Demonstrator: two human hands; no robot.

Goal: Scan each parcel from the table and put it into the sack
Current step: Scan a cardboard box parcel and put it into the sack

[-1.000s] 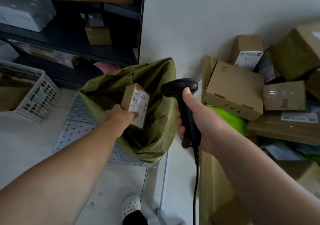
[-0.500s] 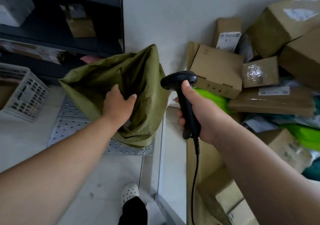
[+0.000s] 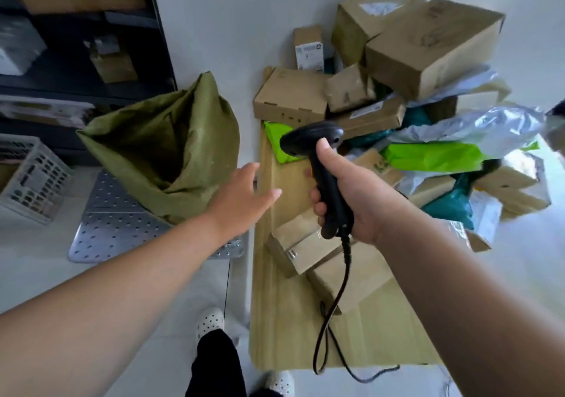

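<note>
Item 1: parcels, mixed lot, heaped on the wood-coloured table (image 3: 275,320) from 12 to 3 o'clock.
- Flat brown carton (image 3: 290,96) at 12 o'clock, at the near edge of the heap.
- Small upright box with white label (image 3: 308,47) behind it, against the wall.
- Large brown carton (image 3: 428,47) at 1 o'clock, on top of the heap, tilted.
- Silver-grey poly bag (image 3: 477,127), lime-green mailer (image 3: 434,156) and teal mailer (image 3: 452,204) at 2 to 3 o'clock, overlapping.
- Small taped brown parcel (image 3: 299,243) near centre, apart from the heap, directly under the right hand.

Item 2: olive-green sack (image 3: 171,151) at 10 o'clock, mouth open, standing on a perforated metal plate (image 3: 122,228) on the floor, just beside the table's left edge. Contents cannot be made out.

Item 3: left hand (image 3: 241,200), centre, empty, fingers straight and loosely together, palm down, between sack and table edge.

Item 4: right hand (image 3: 345,197), fingers and thumb wrapped round the grip of a black barcode scanner (image 3: 318,158), head pointing to 10 o'clock. Its cable (image 3: 333,314) hangs to the tabletop at 6 o'clock.

Surroundings: white slotted crate (image 3: 30,182) at 9 o'clock; dark shelving (image 3: 91,60) with boxes at 11 o'clock; white perforated clog (image 3: 211,320) at 6 o'clock.
</note>
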